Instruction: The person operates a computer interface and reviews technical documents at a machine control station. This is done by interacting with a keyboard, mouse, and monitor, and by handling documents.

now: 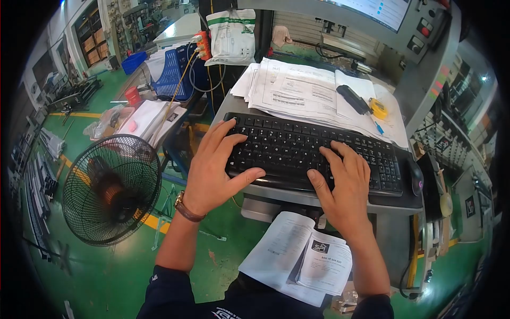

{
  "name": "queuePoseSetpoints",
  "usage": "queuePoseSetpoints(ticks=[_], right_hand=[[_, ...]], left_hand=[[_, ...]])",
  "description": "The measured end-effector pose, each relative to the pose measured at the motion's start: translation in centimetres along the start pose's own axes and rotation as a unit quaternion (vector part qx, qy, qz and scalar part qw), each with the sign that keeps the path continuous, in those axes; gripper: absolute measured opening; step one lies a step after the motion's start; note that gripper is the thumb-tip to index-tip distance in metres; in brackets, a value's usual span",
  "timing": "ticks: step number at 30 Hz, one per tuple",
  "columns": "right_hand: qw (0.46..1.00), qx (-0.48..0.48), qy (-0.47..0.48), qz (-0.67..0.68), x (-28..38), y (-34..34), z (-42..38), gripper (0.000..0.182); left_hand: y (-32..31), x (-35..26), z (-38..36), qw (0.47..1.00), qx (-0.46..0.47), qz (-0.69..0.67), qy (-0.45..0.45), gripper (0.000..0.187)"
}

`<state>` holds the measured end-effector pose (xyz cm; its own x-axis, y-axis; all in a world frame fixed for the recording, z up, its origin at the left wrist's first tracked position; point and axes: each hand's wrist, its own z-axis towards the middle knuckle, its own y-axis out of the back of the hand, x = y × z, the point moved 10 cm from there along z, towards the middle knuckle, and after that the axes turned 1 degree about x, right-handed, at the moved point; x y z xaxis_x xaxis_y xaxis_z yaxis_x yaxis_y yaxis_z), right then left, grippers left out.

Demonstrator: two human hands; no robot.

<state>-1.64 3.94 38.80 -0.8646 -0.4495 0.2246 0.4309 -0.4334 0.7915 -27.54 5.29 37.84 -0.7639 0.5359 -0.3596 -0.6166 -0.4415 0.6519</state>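
A black keyboard (281,159) lies across the front of a grey stand. My left hand (215,165) rests on its left end, fingers apart on the keys and thumb stretched over the lower edge. On the right part of the letter keys, my right hand (342,181) has its fingers bent and spread, the thumb at the front edge. Neither hand holds anything. Behind the keyboard is a stack of printed papers (297,90). An open booklet (281,250) lies below the stand, between my forearms.
A black fan (111,189) stands to the left. On the papers lie a dark handheld tool (353,99) and a yellow tape measure (378,108). A mouse (416,178) sits right of the keyboard. A monitor (380,13) hangs above. Blue baskets (175,72) stand back left.
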Motion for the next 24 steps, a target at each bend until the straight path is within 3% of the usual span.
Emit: queuePoseSetpoints(ticks=[24], right_hand=[[0.999, -0.047, -0.004, -0.020, -1.7, 0.9, 0.0, 0.057]], left_hand=[[0.0, -0.4, -0.1, 1.000, -0.007, 0.003, -0.025, 0.076]])
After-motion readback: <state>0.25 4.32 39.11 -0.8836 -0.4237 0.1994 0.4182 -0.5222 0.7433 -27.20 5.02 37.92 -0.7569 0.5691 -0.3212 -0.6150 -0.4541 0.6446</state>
